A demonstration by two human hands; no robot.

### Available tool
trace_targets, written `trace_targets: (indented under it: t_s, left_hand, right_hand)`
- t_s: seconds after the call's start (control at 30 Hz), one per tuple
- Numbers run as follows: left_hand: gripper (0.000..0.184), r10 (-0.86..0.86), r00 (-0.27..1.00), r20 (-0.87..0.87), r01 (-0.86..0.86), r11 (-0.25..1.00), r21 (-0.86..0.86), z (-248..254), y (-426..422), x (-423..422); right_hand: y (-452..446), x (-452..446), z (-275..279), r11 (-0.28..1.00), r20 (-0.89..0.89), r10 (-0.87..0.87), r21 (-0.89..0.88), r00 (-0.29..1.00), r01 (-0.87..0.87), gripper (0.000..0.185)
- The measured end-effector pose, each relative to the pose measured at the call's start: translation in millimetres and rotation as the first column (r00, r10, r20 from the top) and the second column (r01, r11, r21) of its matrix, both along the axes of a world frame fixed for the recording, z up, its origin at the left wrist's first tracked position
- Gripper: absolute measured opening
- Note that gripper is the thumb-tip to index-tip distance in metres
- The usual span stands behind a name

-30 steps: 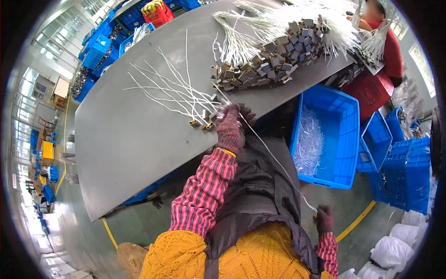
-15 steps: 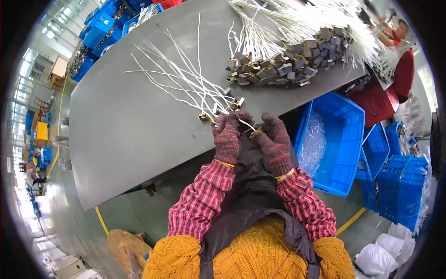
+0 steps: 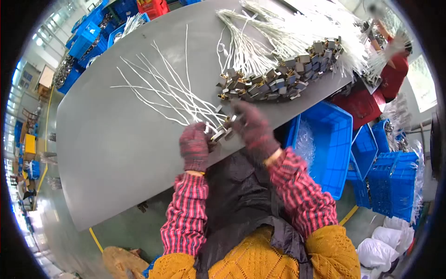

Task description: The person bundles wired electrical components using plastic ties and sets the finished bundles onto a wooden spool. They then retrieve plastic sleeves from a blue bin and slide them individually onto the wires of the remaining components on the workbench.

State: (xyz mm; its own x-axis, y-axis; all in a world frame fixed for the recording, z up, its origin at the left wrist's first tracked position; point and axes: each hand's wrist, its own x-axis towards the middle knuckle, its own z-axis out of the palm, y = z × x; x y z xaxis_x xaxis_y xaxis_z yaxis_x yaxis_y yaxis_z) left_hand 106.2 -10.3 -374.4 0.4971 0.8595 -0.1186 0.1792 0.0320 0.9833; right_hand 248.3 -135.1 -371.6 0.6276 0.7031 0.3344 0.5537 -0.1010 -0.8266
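Both hands wear dark red knitted gloves at the near edge of a grey table [image 3: 107,135]. My left hand [image 3: 194,146] is curled beside the block ends of a small fanned bunch of white cables [image 3: 169,90]; what its fingers hold is hidden. On the bunch's other side, my right hand [image 3: 253,128] is blurred, its fingertips near the blocks, and its grip cannot be made out. Beyond it lies a large heap of dark metallic blocks [image 3: 278,81] with bundled white cables [image 3: 246,46] fanning away from them.
A blue bin [image 3: 332,139] with clear plastic strips stands right of the table, near a red container [image 3: 357,109] and stacked blue crates [image 3: 392,179]. Another person [image 3: 395,69] is at the far right. White sacks [image 3: 376,251] lie on the floor at lower right.
My right hand came up from the far lower right to the left hand, then moved forward over the table. The long cable stretched between the hands is no longer seen. My left hand shifted left.
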Motion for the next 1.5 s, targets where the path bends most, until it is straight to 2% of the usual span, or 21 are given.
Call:
trace_targets:
  t_s: [0.03,0.07,0.13,0.17,0.23,0.33,0.4,0.43,0.47,0.53,0.67,0.8,0.83,0.87,0.93,1.03,1.07,1.13,1.17,1.3,1.5]
  left_hand:
    - [0.027,0.038,0.994,-0.107,-0.031,0.998,0.059,-8.8,15.8,-8.2]
    - [0.026,0.082,0.974,-0.211,-0.057,0.991,0.121,-12.3,22.2,-11.5]
    - [0.027,0.078,0.995,-0.064,-0.084,0.991,-0.105,21.0,8.8,-11.6]
    - [0.028,0.086,0.996,0.009,-0.082,0.972,-0.218,33.7,2.3,-13.5]
    - [0.028,-0.041,0.974,0.224,0.08,0.982,-0.172,7.8,7.7,-18.3]
    - [0.029,-0.097,0.877,0.47,0.285,0.894,-0.347,40.2,-12.7,-20.1]
    - [0.029,-0.116,0.847,0.518,0.358,0.846,-0.396,34.3,-23.4,-21.0]
    - [0.03,-0.125,0.831,0.542,0.395,0.818,-0.417,38.8,-32.6,-20.3]
    - [0.031,-0.125,0.865,0.486,0.37,0.813,-0.45,47.3,-41.7,-21.8]
    - [0.029,-0.131,0.87,0.475,0.375,0.8,-0.467,68.1,-58.1,-19.8]
    - [0.025,-0.102,0.883,0.457,0.37,0.75,-0.548,60.4,-69.0,-23.8]
    - [0.02,-0.066,0.903,0.425,0.339,0.718,-0.608,22.1,-80.3,-0.3]
    - [0.018,-0.22,0.899,0.378,0.366,0.853,-0.373,-2.4,-86.3,13.0]
    - [0.017,-0.363,0.887,0.285,0.407,0.906,-0.113,-32.9,-96.3,27.9]
    - [0.015,-0.423,0.846,0.325,0.452,0.892,-0.019,-45.8,-135.2,53.4]
    - [0.015,-0.134,0.827,0.546,0.441,0.757,-0.482,-12.1,-179.1,85.0]
    - [0.017,-0.057,0.873,0.484,0.379,0.703,-0.601,-3.0,-177.6,88.5]
    - [0.022,0.027,0.901,0.433,0.321,0.629,-0.707,-5.6,-170.6,93.2]
    - [0.022,0.032,0.897,0.441,0.32,0.641,-0.697,-5.7,-170.7,92.6]
    - [0.022,0.117,0.862,0.493,0.297,0.671,-0.679,0.0,-163.8,88.4]
    - [0.022,0.141,0.852,0.504,0.207,0.793,-0.573,20.1,-131.2,80.6]
  right_hand:
    - [4.1,36.2,1.9,0.995,0.3,-0.033,0.099,0.953,0.003,0.049]
    - [0.1,63.1,24.8,0.974,0.576,-0.081,-0.129,0.813,0.189,0.051]
    - [10.7,84.0,69.7,0.736,0.699,-0.002,-0.483,0.715,0.474,0.036]
    - [12.8,93.2,68.7,0.695,0.681,-0.016,-0.519,0.732,0.498,0.032]
    - [14.1,107.7,49.8,0.608,0.644,-0.046,-0.588,0.764,0.533,0.025]
    - [-0.9,130.3,-4.3,0.684,0.75,0.004,-0.484,0.661,0.546,0.016]
    - [4.0,147.4,-60.8,0.474,0.991,0.132,-0.046,-0.019,0.88,0.015]
    - [6.9,134.1,-48.3,0.349,0.928,0.186,0.244,-0.323,0.905,0.014]
    - [0.6,124.9,-32.4,0.44,0.993,-0.016,-0.099,0.118,0.893,0.014]
    - [-5.0,114.5,6.7,0.716,0.92,-0.12,-0.181,0.374,0.675,0.009]
    - [-20.7,108.0,-28.7,0.699,0.787,-0.208,-0.295,0.58,0.651,0.016]
    - [-93.5,8.4,29.1,0.867,0.147,-0.405,-0.253,0.902,0.43,0.025]
    - [-110.8,-3.2,26.9,0.912,0.016,-0.367,-0.194,0.93,0.363,0.025]
    - [-131.1,-22.7,27.4,0.94,-0.042,-0.328,-0.115,0.944,0.322,0.025]
    - [-172.5,-63.9,6.4,0.964,-0.274,-0.256,0.003,0.927,0.267,0.028]
    - [-255.4,-122.7,-2.9,0.941,-0.737,-0.212,0.023,0.641,0.338,0.028]
    - [-278.3,-129.9,17.1,0.942,-0.218,-0.334,-0.049,0.917,0.332,0.025]
    - [-349.7,-141.2,-2.4,0.855,-0.253,-0.518,-0.179,0.817,0.487,0.025]
    - [-405.5,-152.8,-38.2,0.785,-0.75,-0.552,-0.32,0.365,0.53,0.028]
    - [-559.2,-190.6,-100.4,0.607,-0.566,-0.786,-0.627,0.25,0.489,0.027]
    - [-608.1,-216.0,-120.7,0.502,-0.551,-0.825,-0.617,0.122,0.606,0.026]
